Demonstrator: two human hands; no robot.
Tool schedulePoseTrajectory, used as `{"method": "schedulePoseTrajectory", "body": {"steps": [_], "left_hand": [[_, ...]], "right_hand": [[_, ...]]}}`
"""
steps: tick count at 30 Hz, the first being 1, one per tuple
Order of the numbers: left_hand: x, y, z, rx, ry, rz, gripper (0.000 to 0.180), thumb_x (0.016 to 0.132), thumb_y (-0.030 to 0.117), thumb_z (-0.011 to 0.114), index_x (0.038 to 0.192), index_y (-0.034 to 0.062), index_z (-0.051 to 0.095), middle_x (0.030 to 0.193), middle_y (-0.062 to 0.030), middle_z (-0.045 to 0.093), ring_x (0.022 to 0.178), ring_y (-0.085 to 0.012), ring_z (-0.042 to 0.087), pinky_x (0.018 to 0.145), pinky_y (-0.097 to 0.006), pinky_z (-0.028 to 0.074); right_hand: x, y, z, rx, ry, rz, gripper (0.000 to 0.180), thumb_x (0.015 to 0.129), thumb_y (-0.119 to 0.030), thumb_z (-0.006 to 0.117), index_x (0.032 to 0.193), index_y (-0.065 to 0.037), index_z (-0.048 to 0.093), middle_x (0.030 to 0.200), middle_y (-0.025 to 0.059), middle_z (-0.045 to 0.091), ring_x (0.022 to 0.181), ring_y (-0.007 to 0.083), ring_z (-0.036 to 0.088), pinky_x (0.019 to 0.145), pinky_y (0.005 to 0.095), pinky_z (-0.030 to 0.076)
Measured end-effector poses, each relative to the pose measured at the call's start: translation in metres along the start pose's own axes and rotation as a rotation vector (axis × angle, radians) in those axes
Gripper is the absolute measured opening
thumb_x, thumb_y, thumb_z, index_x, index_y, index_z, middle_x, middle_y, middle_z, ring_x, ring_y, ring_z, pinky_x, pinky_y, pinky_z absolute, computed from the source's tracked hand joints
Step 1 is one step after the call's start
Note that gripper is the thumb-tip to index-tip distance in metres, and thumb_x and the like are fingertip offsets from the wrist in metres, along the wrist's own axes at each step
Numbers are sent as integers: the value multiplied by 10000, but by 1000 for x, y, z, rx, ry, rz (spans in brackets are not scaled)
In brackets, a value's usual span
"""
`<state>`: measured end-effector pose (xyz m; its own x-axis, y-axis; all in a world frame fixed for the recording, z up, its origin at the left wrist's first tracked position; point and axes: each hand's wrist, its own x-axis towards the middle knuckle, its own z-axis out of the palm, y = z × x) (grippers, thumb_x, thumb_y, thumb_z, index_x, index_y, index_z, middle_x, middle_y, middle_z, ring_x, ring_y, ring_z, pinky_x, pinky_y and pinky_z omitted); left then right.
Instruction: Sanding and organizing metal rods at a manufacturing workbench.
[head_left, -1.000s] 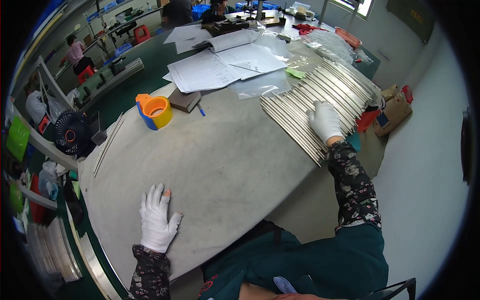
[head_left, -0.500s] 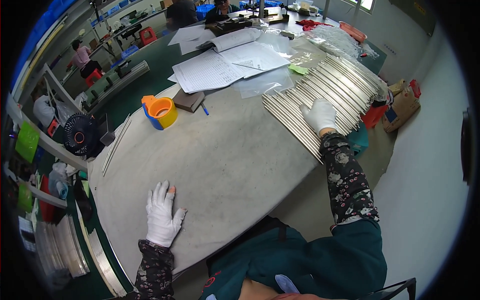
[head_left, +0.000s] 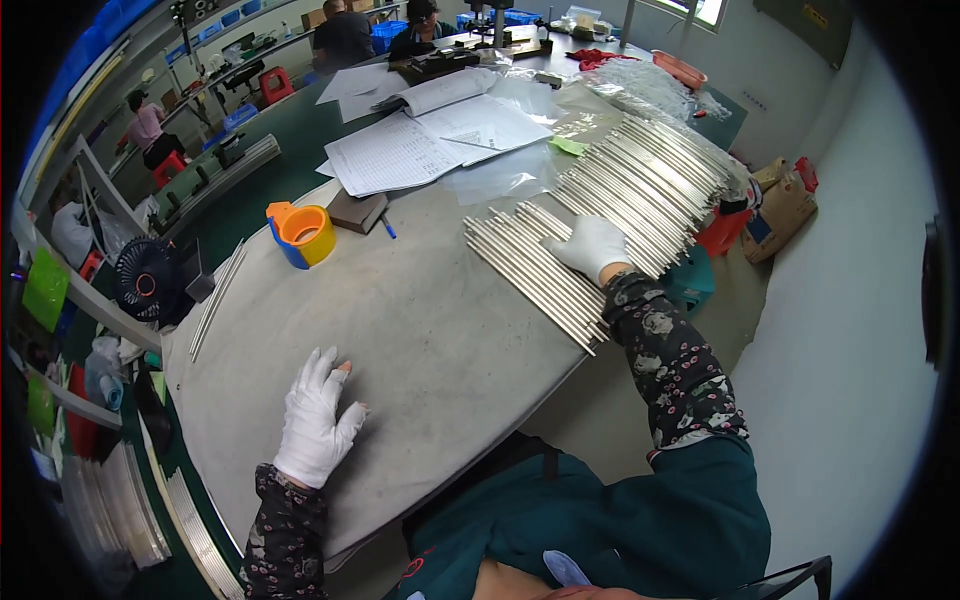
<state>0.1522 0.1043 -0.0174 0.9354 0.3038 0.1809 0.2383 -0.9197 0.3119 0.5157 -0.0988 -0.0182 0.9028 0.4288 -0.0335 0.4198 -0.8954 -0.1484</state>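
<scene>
On the right of the table lies a broad layer of thin silvery metal rods (head_left: 655, 175), side by side. A nearer group of rods (head_left: 530, 270) is drawn out toward the left from the rest. My right hand (head_left: 592, 248), in a white glove, lies on the rods where the two groups meet. Its thumb points left and its fingers curl down onto the metal; their tips are hidden. My left hand (head_left: 315, 425), gloved with bare thumb and finger tips, is over the grey tabletop (head_left: 400, 330), fingers stretched out, holding nothing.
An orange, yellow and blue tape dispenser (head_left: 302, 235) stands beside a brown block (head_left: 357, 211) and a blue pen (head_left: 388, 228). Papers (head_left: 395, 155) and plastic bags (head_left: 505, 178) lie behind. A few rods (head_left: 217, 300) lie near the black fan (head_left: 150, 280). People sit farther back.
My right hand has shifted left and nearer, and a group of rods has slid that way, apart from the others. My left hand has turned a little, its fingers still extended.
</scene>
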Motion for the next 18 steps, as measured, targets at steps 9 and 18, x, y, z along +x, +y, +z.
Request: {"method": "schedulePoseTrajectory", "body": {"steps": [9, 18], "left_hand": [[53, 60, 24, -33, -127, 322, 669, 803, 346, 631, 1328, 0, 405, 1385, -220, 362, 1304, -428, 309, 1057, -499, 282], [5, 39, 23, 139, -233, 286, 744, 838, 498, 522, 1413, 75, 314, 1434, -253, 296, 1319, -458, 274, 1081, -590, 152]], "right_hand": [[-67, -45, 6, 166, -84, -266, 576, 709, -512, 690, 853, 45, 659, 851, 233, 658, 816, 372, 657, 755, 418, 523], [-142, -102, 21, 411, -186, -662, 382, 757, -342, 663, 775, 26, 563, 726, 221, 599, 704, 395, 612, 655, 454, 496]]}}
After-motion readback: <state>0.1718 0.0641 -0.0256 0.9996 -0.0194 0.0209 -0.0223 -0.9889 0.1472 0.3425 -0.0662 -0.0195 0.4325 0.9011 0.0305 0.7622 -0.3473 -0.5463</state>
